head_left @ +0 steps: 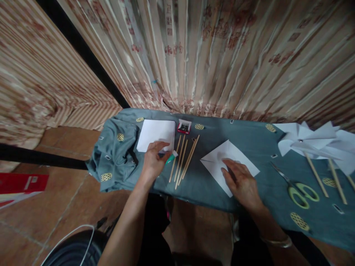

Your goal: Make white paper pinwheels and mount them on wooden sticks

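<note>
My left hand [154, 159] is over the near right edge of a stack of white square paper [156, 132], thumb and forefinger apart. Right beside the thumb is a small green tube with a white end [171, 157]; I cannot tell whether the thumb touches it. My right hand [242, 181] rests on a single white paper square [216, 166] turned like a diamond, with a cut or crease running in from its left corner. Its fingers are spread, thumb apart from the forefinger. Several thin wooden sticks [181, 162] lie between the hands.
A small red-and-white box of dark pins [184, 126] is behind the sticks. Scissors with green handles [301, 192] lie to the right. Finished white paper pinwheels [307, 138] on sticks are at the far right. A teal cloth [266, 147] covers the narrow table against a curtain [222, 66].
</note>
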Demonstrator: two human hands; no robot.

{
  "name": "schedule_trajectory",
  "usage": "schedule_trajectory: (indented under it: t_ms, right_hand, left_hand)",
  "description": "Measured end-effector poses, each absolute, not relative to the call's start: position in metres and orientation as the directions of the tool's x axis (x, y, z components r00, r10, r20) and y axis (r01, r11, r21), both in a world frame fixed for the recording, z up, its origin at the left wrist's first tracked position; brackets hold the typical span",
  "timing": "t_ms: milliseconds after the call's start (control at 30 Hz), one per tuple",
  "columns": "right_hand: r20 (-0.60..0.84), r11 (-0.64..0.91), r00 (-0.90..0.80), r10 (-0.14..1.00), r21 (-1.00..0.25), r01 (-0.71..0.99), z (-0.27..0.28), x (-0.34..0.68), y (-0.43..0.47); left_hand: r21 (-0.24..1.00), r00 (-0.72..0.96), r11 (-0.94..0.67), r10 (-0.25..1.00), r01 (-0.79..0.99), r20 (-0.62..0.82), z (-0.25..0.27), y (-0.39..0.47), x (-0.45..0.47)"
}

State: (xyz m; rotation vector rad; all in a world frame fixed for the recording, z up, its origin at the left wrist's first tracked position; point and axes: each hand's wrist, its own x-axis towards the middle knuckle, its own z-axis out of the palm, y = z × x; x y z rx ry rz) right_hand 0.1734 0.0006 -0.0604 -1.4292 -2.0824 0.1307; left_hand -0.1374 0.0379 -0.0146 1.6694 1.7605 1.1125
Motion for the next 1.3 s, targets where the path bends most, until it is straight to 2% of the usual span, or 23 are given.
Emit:
schedule_trajectory:
  t_ms: [200, 433, 533, 600, 633, 733, 800, 867, 1000, 1167, 1300]
  right_hand:
    - [0.370, 0.371, -0.204, 0.906, -0.466, 0.803, -0.055, 0.172, 0.001]
    - [0.320, 0.198, 0.013, 0.947, -0.618, 0.761, -0.044, 0.181, 0.004]
    - [0.298, 0.156, 0.069, 0.952, -0.669, 0.726, -0.039, 0.186, 0.002]
    - [0.272, 0.142, 0.088, 0.958, -0.719, 0.681, -0.037, 0.186, -0.002]
    - [0.244, 0.126, 0.097, 0.965, -0.756, 0.642, -0.036, 0.184, -0.005]
    - [0.072, 0.028, 0.097, 0.993, -0.918, 0.396, -0.032, 0.175, -0.014]
    - [-0.068, -0.067, -0.002, 0.998, -0.991, 0.117, -0.030, 0.169, -0.020]
    - [-0.151, -0.169, -0.136, 0.979, -0.977, -0.129, -0.027, 0.164, -0.024]
    - [-0.221, -0.292, -0.232, 0.947, -0.893, -0.341, -0.020, 0.163, -0.027]
    - [-0.257, -0.304, -0.162, 0.953, -0.816, -0.493, -0.013, 0.170, -0.024]
    - [-0.285, -0.277, -0.072, 0.956, -0.792, -0.544, -0.012, 0.178, -0.021]
  left_hand:
    - [0.716, 0.026, -0.085, 0.995, 0.693, 0.093, -0.018, 0.025, -0.144]
    - [0.627, 0.014, -0.030, 0.999, 0.778, 0.030, -0.023, 0.023, -0.158]
    - [0.668, -0.086, -0.009, 0.990, 0.744, 0.109, -0.016, 0.022, -0.156]
    - [0.765, -0.123, -0.011, 0.985, 0.644, 0.118, -0.006, 0.019, -0.140]
    - [0.835, -0.123, -0.019, 0.987, 0.550, 0.104, -0.001, 0.017, -0.127]
    - [0.963, 0.031, 0.120, 0.991, 0.242, -0.132, 0.009, 0.007, -0.079]
    - [0.952, 0.229, 0.300, 0.924, 0.058, -0.305, 0.007, -0.001, -0.047]
    - [0.889, 0.396, 0.453, 0.829, -0.059, -0.396, 0.000, -0.008, -0.023]
    - [0.832, 0.498, 0.529, 0.773, -0.167, -0.392, -0.010, -0.015, 0.003]
    - [0.792, 0.511, 0.564, 0.764, -0.234, -0.393, -0.005, -0.013, 0.017]
    - [0.823, 0.519, 0.541, 0.760, -0.174, -0.391, -0.002, -0.010, 0.024]
